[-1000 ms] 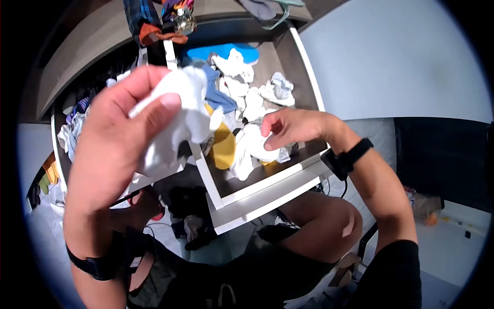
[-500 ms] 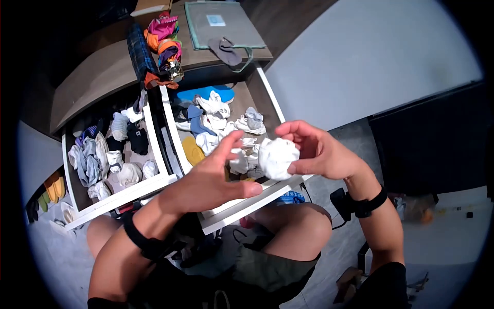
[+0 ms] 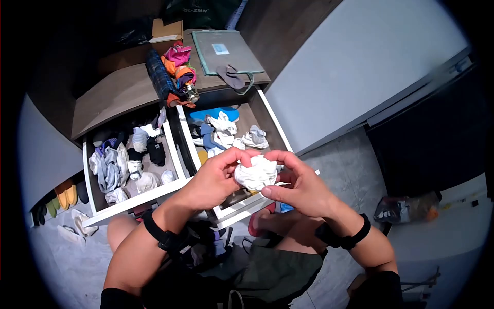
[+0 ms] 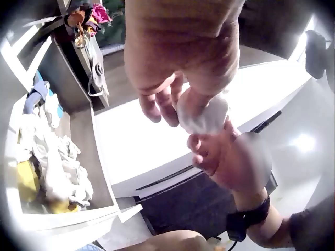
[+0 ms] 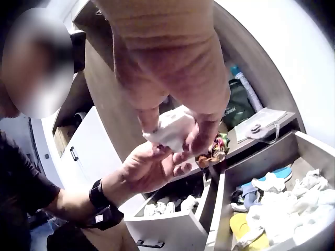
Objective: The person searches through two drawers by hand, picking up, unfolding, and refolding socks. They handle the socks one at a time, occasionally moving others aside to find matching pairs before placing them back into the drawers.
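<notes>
Both hands hold one bunched white cloth (image 3: 257,173) above the front of the right drawer (image 3: 275,119). The left hand (image 3: 218,175) pinches its left side with thumb and fingers, and the right hand (image 3: 303,188) grips its right side. In the left wrist view the cloth (image 4: 201,116) lies between the two hands, with the left thumb pressed on it. The right wrist view shows the cloth (image 5: 174,128) between the right thumb and fingers, the left hand (image 5: 149,170) touching it from below.
White, blue and yellow items fill much of the right drawer. The left drawer (image 3: 136,198) holds bunched light and black clothes (image 3: 156,151). On the cabinet top lie a plaid roll (image 3: 158,74), colourful cloths (image 3: 177,55) and a grey flat case (image 3: 226,49). Shoes (image 3: 82,221) stand on the floor at left.
The left hand, apart from the cloth half a second ago, has closed on it beside the right hand. The cloth has moved slightly left, and the head view takes in more of the cabinet.
</notes>
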Motion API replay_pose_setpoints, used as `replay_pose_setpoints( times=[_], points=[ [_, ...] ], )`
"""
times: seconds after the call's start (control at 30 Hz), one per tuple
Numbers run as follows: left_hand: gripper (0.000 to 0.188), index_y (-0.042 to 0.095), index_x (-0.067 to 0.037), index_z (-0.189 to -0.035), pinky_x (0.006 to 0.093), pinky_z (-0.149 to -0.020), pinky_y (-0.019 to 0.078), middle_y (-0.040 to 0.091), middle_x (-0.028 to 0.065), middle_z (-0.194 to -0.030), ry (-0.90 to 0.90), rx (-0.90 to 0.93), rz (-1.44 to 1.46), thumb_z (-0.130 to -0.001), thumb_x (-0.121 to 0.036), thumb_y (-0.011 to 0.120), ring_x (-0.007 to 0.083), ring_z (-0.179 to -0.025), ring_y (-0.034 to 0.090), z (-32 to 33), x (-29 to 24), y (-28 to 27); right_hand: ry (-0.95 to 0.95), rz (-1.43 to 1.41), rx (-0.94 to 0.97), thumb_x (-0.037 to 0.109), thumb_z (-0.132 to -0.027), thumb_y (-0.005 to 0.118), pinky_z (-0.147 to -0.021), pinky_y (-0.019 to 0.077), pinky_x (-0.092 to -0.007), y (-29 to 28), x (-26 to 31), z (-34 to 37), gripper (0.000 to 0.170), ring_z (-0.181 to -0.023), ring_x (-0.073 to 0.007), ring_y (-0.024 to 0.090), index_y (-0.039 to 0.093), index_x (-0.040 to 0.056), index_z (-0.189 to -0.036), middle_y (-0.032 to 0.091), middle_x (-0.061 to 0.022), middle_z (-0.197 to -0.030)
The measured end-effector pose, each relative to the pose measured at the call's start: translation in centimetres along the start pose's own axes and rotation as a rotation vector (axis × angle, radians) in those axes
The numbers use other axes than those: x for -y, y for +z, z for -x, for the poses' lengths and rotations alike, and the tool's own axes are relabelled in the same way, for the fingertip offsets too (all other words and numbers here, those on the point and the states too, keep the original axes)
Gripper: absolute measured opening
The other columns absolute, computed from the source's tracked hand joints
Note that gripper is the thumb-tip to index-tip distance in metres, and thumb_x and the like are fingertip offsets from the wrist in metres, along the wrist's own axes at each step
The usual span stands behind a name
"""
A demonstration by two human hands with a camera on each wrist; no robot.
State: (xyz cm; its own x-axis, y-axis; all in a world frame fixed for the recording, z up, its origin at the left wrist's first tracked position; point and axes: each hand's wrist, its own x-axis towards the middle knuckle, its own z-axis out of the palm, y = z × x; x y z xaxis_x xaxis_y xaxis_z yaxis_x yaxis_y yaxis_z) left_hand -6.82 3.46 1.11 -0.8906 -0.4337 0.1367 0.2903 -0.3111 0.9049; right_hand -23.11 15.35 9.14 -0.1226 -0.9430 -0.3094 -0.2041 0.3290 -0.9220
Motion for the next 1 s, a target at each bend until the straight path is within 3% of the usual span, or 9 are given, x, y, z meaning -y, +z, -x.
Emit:
replay_pose_setpoints(
  times=[0.2,0.3,0.33,0.5,0.57,0.67,0.7,0.87,1.0],
  points=[
    [0.051,0.039,-0.008,-0.115,0.0329,-0.102,0.0369,0.034,0.0133,-0.141,-0.023,0.058,-0.154,-0.076,-0.001,0.070,0.0214,-0.123,0.043,2.7,-2.1,-0.7,-0.086,-0.114,-0.083,0.001,-0.080,0.069,-0.067,0.0467,-0.0221,2.7,-0.8,-1.2,0.041,-0.086,-0.0089,0.056,0.046,0.0069,-0.114,0.058,-0.0050,-0.097],
    [0.047,0.039,-0.007,-0.117,0.0304,-0.090,0.0433,0.051,0.0085,-0.120,-0.110,-0.060,-0.090,-0.080,-0.004,0.067,0.0154,-0.110,0.051,3.3,-1.5,-1.3,-0.138,-0.035,-0.032,0.001,-0.080,0.069,-0.066,0.0465,-0.0214,3.6,-1.4,-1.8,0.042,-0.085,-0.0085,0.056,0.046,0.0074,-0.114,0.057,-0.0042,-0.099],
    [0.041,0.041,-0.007,-0.115,0.0284,-0.084,0.0446,0.055,0.0058,-0.108,-0.043,-0.073,-0.206,-0.083,-0.007,0.065,0.0109,-0.101,0.052,3.5,-1.6,-1.6,-0.175,-0.069,0.002,0.002,-0.081,0.069,-0.066,0.0465,-0.0215,3.9,-2.0,-2.2,0.044,-0.084,-0.0079,0.056,0.046,0.0071,-0.118,0.054,-0.0038,-0.102],
    [0.037,0.053,-0.004,-0.105,0.0365,-0.087,0.0453,0.059,0.0139,-0.099,-0.016,-0.295,-1.133,-0.071,-0.008,0.067,0.0323,-0.095,0.059,6.3,-4.6,-8.0,-0.197,0.089,0.065,0.007,-0.082,0.068,-0.068,0.0473,-0.0230,0.5,-3.9,-5.4,0.044,-0.080,-0.0089,0.054,0.050,0.0051,-0.121,0.054,-0.0042,-0.104],
    [0.039,0.057,-0.003,-0.108,0.0378,-0.089,0.0452,0.061,0.0153,-0.106,-0.396,-0.322,-1.377,-0.073,-0.013,0.070,0.0342,-0.099,0.059,7.9,-6.7,-9.6,-0.090,0.239,0.057,0.014,-0.084,0.066,-0.070,0.0480,-0.0260,-1.9,-4.5,-6.9,0.036,-0.078,-0.0107,0.055,0.054,0.0041,-0.117,0.057,-0.0049,-0.101],
    [0.040,0.059,-0.002,-0.111,0.0392,-0.090,0.0449,0.061,0.0166,-0.114,-0.425,-0.375,-1.408,-0.077,-0.017,0.071,0.0350,-0.106,0.057,9.3,-6.5,-11.2,0.064,0.400,0.084,0.021,-0.086,0.063,-0.073,0.0480,-0.0271,-4.7,-6.7,-9.4,0.032,-0.076,-0.0118,0.055,0.058,0.0018,-0.110,0.060,-0.0053,-0.098],
    [0.035,0.059,-0.002,-0.111,0.0392,-0.088,0.0458,0.062,0.0176,-0.111,-0.424,-0.390,-1.391,-0.080,-0.016,0.068,0.0356,-0.104,0.058,9.1,-6.6,-10.5,0.121,0.436,0.123,0.011,-0.090,0.061,-0.068,0.0433,-0.0191,-5.0,-7.2,-10.2,0.024,-0.076,-0.0035,0.048,0.056,0.0013,-0.111,0.054,0.0025,-0.087],
    [0.030,0.059,-0.005,-0.112,0.0404,-0.082,0.0474,0.064,0.0171,-0.106,-0.542,-0.337,-1.340,-0.084,-0.014,0.063,0.0368,-0.097,0.060,7.5,-5.9,-9.3,0.141,1.040,0.545,0.022,-0.089,0.059,-0.082,0.0467,-0.0323,-5.2,-9.2,-13.5,0.030,-0.092,-0.0227,0.061,0.058,0.0052,-0.113,0.063,-0.0109,-0.103],
    [0.028,0.057,-0.004,-0.112,0.0403,-0.080,0.0470,0.064,0.0168,-0.101,-0.538,-0.271,-1.367,-0.086,-0.011,0.060,0.0370,-0.093,0.060,6.0,-5.3,-9.0,0.203,1.001,0.737,0.022,-0.090,0.050,-0.090,0.0446,-0.0365,-1.1,-9.9,-16.9,0.032,-0.101,-0.0291,0.060,0.056,0.0067,-0.118,0.062,-0.0144,-0.111]
  ],
)
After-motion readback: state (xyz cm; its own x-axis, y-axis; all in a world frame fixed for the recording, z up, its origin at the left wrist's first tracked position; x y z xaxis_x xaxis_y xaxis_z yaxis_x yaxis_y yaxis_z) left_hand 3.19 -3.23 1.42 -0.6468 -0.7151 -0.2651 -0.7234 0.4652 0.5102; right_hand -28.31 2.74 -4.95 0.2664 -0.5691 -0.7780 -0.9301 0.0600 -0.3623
